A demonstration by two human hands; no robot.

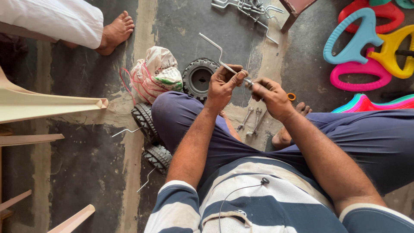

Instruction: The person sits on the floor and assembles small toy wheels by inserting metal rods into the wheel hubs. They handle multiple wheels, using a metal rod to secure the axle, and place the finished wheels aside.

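Both hands, left hand and right hand, grip closed on bent metal rod.

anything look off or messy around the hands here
Nothing looks damaged. Both hands, left hand and right hand, grip a bent metal rod. Loose spanners lie on the floor between the legs, black toy wheels scattered nearby.

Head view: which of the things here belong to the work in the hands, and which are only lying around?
In hand:
- bent metal rod, held by the left hand and the right hand
- small orange ring at the right hand

Lying about:
- black toy wheels
- spanners on the floor
- cloth sack
- pile of metal rods
- coloured plastic handles
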